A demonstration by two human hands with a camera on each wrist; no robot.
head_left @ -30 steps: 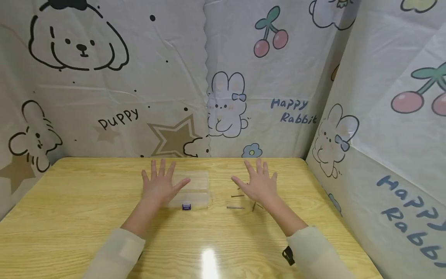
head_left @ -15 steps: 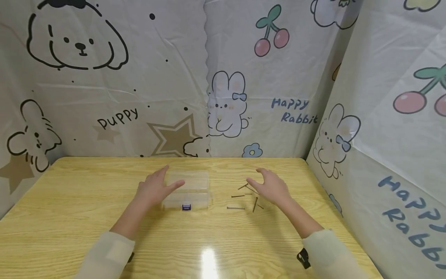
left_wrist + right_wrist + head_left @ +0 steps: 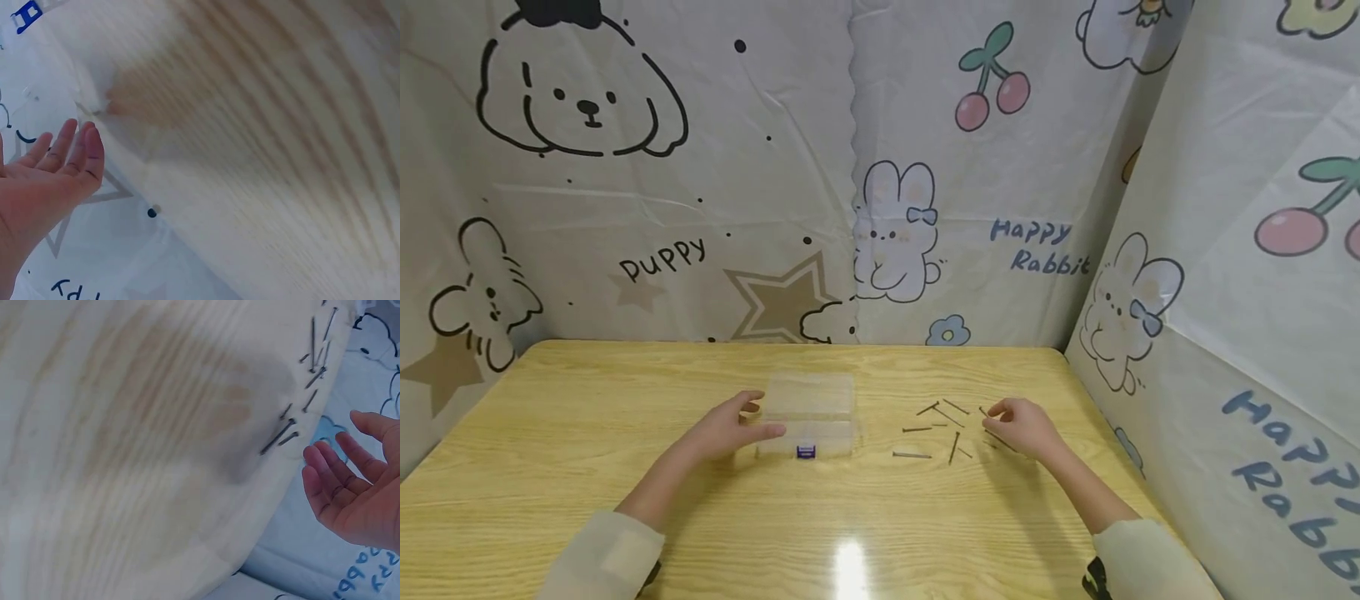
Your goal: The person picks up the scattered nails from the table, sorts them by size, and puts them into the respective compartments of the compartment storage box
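A clear plastic box [image 3: 811, 395] with a blue latch [image 3: 806, 452] lies on the table, left of centre. My left hand [image 3: 730, 427] is at its left side, thumb toward the front part; whether they touch cannot be told. The left wrist view shows that hand [image 3: 53, 172] with loosely bent fingers and nothing in them. Several metal nails [image 3: 912, 455] of different lengths lie scattered right of the box. Over the rightmost nails hovers my right hand [image 3: 1024, 427]. Its fingers [image 3: 340, 487] are loosely bent and hold nothing in the right wrist view.
The wood-grain table [image 3: 850, 508] has a patterned cloth [image 3: 790, 167] hanging behind it. More cloth [image 3: 1247, 333] hangs along the right side, close to the table's edge. A bright light reflection [image 3: 850, 567] shows at the front.
Both hands, earlier spread wide and held out over the table, have drawn back and relaxed their fingers. The right hand has moved right, uncovering more nails; the left has shifted slightly left.
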